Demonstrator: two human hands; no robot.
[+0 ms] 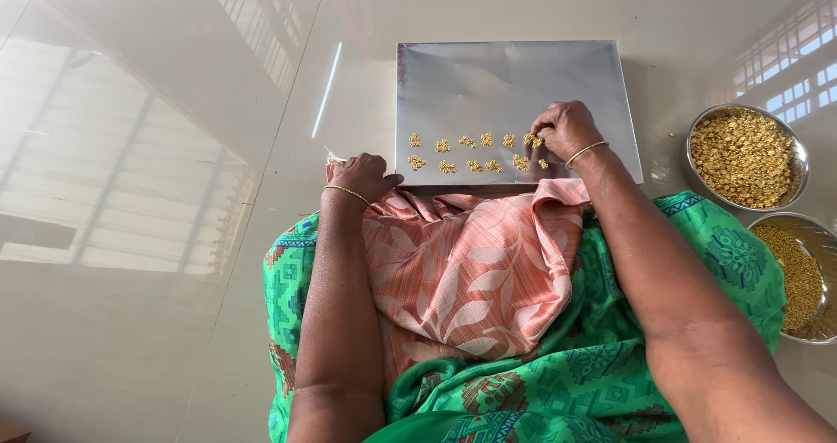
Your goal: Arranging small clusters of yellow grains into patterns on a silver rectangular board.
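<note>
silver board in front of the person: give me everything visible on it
The silver board is a flat rectangle with a shiny, foil-like, slightly wrinkled surface, lying on the glossy floor just beyond the person's lap. Two rows of small yellow clumps run along its near edge; the far part is bare. The right hand rests on the rows' right end, fingertips on a clump. The left hand sits closed beside its near left corner; whether it touches the board is unclear. Peach cloth meets the near edge.
</note>
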